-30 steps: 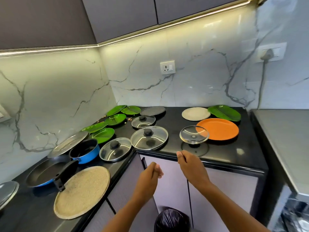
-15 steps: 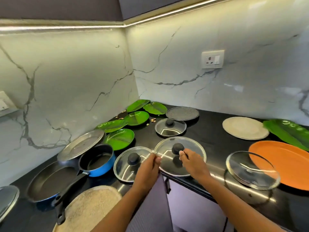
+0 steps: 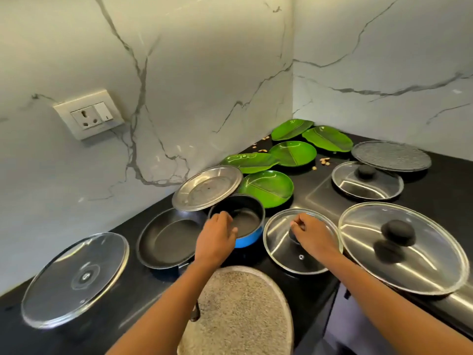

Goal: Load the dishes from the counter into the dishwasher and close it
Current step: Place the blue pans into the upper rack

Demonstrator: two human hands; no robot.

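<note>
A blue saucepan [image 3: 249,238] with a black inside stands on the black counter [image 3: 440,180]. My left hand [image 3: 216,238] grips its near rim, fingers curled over the edge. Right of it lies a medium glass lid [image 3: 279,242]; my right hand [image 3: 311,233] is curled round its knob, which the hand hides. A steel plate [image 3: 207,188] leans on the saucepan's far rim. A black frying pan [image 3: 167,239] sits left of the saucepan. The dishwasher is not in view.
A flat glass lid [image 3: 76,278] lies far left, a large knobbed lid [image 3: 404,247] far right, a smaller one [image 3: 367,180] behind it. Several green plates [image 3: 268,187] fill the corner beside a grey plate [image 3: 391,155]. A beige round plate [image 3: 238,311] overhangs the front edge.
The view has swung left and closer. My left hand moved from the medium lid's edge to the saucepan rim. My right hand moved from the large lid's knob to the medium lid's knob.
</note>
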